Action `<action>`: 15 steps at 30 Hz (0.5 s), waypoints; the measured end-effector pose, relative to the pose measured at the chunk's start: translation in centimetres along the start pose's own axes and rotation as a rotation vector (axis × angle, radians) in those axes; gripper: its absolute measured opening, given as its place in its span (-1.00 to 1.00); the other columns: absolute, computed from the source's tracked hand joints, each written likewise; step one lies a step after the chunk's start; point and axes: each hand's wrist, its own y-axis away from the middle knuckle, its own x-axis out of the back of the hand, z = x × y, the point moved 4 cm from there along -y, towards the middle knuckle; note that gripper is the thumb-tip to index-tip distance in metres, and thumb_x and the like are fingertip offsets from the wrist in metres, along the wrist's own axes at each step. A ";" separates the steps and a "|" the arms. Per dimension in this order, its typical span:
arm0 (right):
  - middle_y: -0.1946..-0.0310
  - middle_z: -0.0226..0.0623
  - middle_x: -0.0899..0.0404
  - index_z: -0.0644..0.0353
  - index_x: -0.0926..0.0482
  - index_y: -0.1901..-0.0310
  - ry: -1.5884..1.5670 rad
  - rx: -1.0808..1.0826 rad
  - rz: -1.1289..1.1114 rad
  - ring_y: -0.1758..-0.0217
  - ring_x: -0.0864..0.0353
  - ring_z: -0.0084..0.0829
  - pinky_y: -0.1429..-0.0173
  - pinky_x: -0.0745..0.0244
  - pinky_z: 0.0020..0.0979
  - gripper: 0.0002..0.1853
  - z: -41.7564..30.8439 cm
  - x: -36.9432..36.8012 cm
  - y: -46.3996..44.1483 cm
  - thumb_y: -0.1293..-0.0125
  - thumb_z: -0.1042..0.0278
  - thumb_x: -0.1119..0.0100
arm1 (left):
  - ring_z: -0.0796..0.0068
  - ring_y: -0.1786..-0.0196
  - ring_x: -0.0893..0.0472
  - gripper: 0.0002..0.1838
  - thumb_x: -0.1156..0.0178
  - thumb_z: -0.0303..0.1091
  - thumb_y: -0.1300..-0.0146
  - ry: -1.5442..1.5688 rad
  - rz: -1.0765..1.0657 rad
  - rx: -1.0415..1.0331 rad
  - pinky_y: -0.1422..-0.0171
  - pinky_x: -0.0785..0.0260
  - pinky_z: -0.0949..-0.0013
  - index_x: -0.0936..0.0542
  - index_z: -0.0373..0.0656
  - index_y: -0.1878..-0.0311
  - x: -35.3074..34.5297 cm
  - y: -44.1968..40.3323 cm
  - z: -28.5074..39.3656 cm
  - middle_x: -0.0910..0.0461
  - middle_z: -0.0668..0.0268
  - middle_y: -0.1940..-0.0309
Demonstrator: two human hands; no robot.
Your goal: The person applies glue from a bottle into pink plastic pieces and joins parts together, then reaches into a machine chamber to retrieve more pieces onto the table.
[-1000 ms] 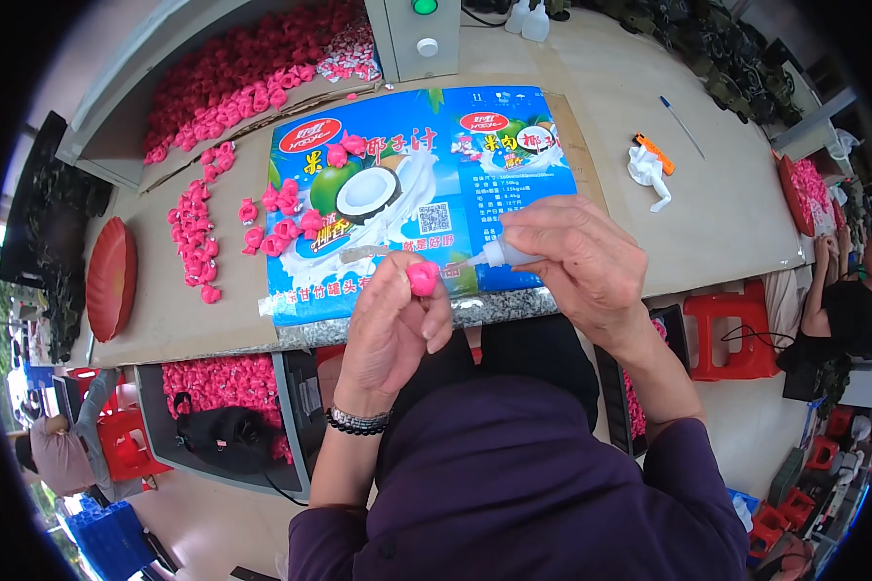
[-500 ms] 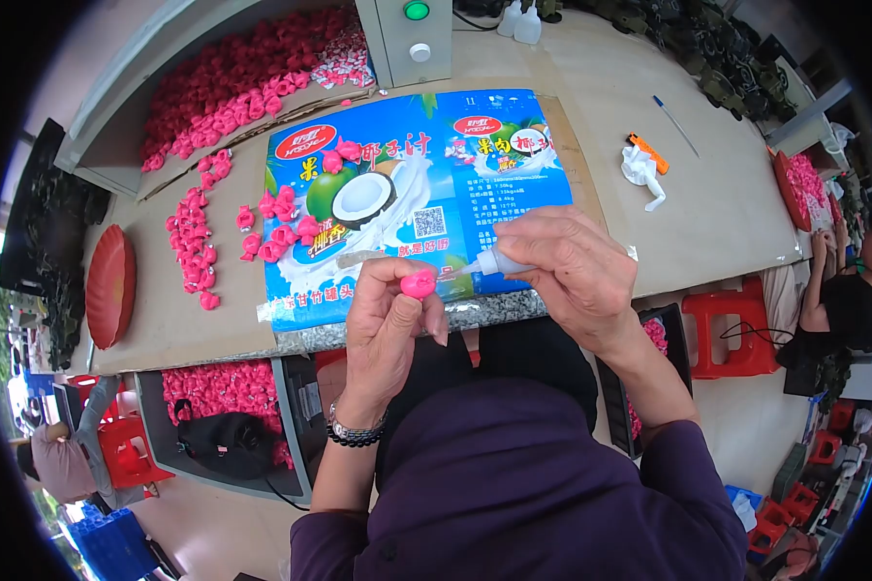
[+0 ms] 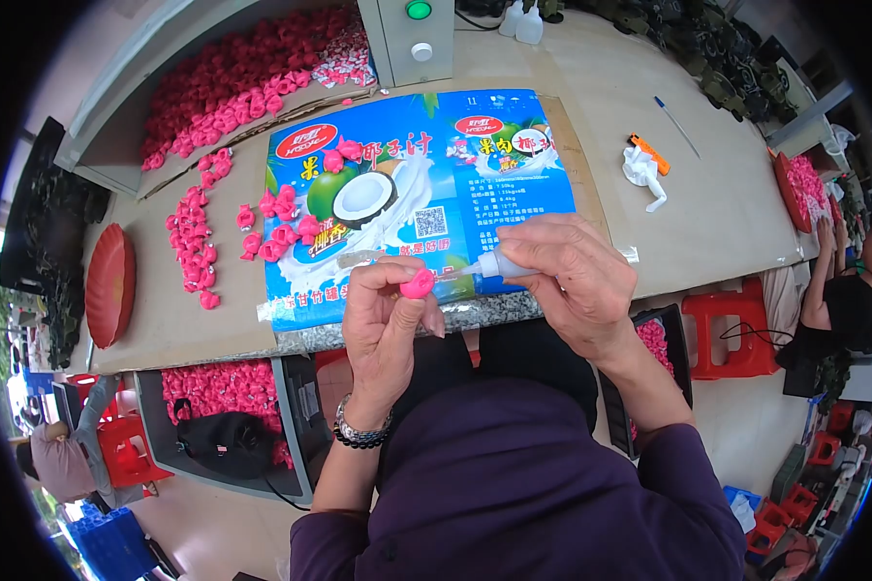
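Between thumb and fingers, my left hand point(image 3: 386, 315) pinches a small pink plastic piece point(image 3: 418, 284) over the table's front edge. My right hand point(image 3: 579, 281) grips a small glue bottle point(image 3: 495, 264), lying nearly level. Its thin nozzle points left at the pink piece; whether the tip touches it I cannot tell. Under both hands lies a blue printed cardboard sheet point(image 3: 358, 145) with coconut pictures. Several loose pink pieces point(image 3: 283, 235) sit on the sheet's left part, and more pink pieces point(image 3: 192, 242) lie on the table beside it.
A heap of pink pieces point(image 3: 233, 97) fills the back-left shelf. A red tray point(image 3: 111, 286) stands at left. An orange-and-white tool point(image 3: 644, 169) and a pen point(image 3: 676, 126) lie at right. Below the edge are a bin point(image 3: 295, 426) of pink pieces and a red stool point(image 3: 731, 334). A person point(image 3: 848, 300) sits at right.
Both hands stay almost in place. The pink piece has turned slightly in my left hand, and the bottle has shifted a little.
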 end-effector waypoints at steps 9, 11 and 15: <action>0.25 -0.21 -0.66 0.25 -0.61 0.17 0.020 0.026 -0.009 0.21 -0.66 -0.19 0.16 -0.60 -0.31 -0.58 -0.4 -0.2 0.1 0.17 0.73 -0.35 | 0.62 0.47 -0.42 -0.86 -0.09 -0.50 -0.39 -0.047 0.048 -0.025 0.42 -0.44 0.46 -0.36 -0.20 0.06 -0.1 0.0 0.1 -0.43 0.18 0.01; 0.24 -0.20 -0.66 0.25 -0.61 0.17 0.027 0.023 -0.011 0.20 -0.66 -0.19 0.16 -0.60 -0.31 -0.58 -0.3 -0.2 0.2 0.17 0.73 -0.35 | 0.62 0.47 -0.42 -0.86 -0.09 -0.50 -0.39 -0.037 0.043 -0.026 0.43 -0.43 0.47 -0.36 -0.20 0.06 -0.1 0.0 0.1 -0.43 0.18 0.02; 0.18 -0.18 -0.67 0.30 -0.62 0.15 -0.026 -0.069 -0.018 0.11 -0.68 -0.27 0.05 -0.58 -0.35 -0.64 0.8 0.1 0.3 0.06 0.71 -0.38 | 0.59 0.46 -0.42 -0.87 -0.08 -0.47 -0.41 0.017 0.022 -0.016 0.43 -0.41 0.46 -0.36 -0.18 0.05 0.1 0.0 -0.1 -0.43 0.19 0.02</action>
